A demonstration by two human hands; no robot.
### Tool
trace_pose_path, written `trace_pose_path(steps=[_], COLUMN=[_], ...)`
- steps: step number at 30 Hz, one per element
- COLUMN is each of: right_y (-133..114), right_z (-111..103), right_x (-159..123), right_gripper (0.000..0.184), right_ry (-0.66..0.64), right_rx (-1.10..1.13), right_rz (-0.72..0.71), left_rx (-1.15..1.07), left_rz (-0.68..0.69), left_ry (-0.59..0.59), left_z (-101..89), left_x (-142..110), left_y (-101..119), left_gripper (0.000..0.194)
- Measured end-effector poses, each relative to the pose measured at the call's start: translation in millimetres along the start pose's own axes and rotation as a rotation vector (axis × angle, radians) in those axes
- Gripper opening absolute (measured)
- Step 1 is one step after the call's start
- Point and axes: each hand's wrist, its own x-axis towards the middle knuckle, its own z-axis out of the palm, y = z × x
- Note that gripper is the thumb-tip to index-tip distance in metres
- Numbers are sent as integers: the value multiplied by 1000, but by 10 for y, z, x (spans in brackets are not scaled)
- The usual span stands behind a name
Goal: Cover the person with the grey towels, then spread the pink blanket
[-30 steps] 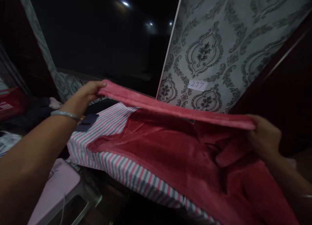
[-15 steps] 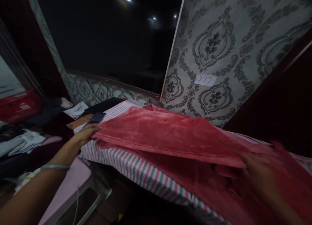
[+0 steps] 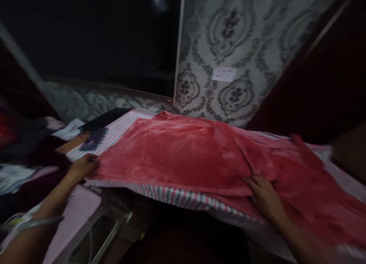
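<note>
A red velvety garment (image 3: 171,153) lies spread over a striped cloth (image 3: 183,197) in pink, white and grey. At its left end my left hand (image 3: 82,166) has its fingers closed on the garment's near corner. My right hand (image 3: 261,191) pinches the near edge further right, where the fabric bunches into folds. Between my hands the red layer lies mostly flat, its near edge close to the front of the striped cloth. More of the red fabric spreads loosely to the right of my right hand. The garment's exact kind is unclear.
A pink plastic stool or chair (image 3: 77,214) stands below on the left. Piled clothes (image 3: 17,176) lie at the far left. A dark flat object (image 3: 98,136) rests on the striped cloth's left end. Behind are a large television (image 3: 108,39) and a wall label (image 3: 224,74).
The lifted near edge of the red garment has come down onto the striped cloth, and the gap beneath it has closed. Both hands moved with it. The camera view has shifted.
</note>
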Motion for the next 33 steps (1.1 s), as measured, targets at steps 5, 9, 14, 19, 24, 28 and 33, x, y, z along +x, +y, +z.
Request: trace_pose_path(steps=[5,9,14,19,24,28,33], right_y=[-212,-434,-678,-88,850,1230,1314], right_z=[-93,-153,-316,-508,-659,-607,-469], right_x=[224,453,519,25,-563,-635,-495], right_gripper=[53,59,66,49,33,29,17], right_ry=[-40,2,45,320,700,698,487], right_rx=[151,306,461,458,539,800,1105], right_rz=[197,316,193,388,1076,1352,1434], left_rx=[33,-312,-314,13,131,144,169], left_rz=[429,822,1056,1048,1067,1076,1080], left_ry=[92,-155,-181,-153,-128,-101,-97], left_z=[362,976,1626,1971,2047,2052,2039], left_x=[175,-195,-542,-594,-617,-599,-594], left_y=[738,1994,3178,3396,3351,3359,3365], left_gripper=[61,58,55,59,60,60,59])
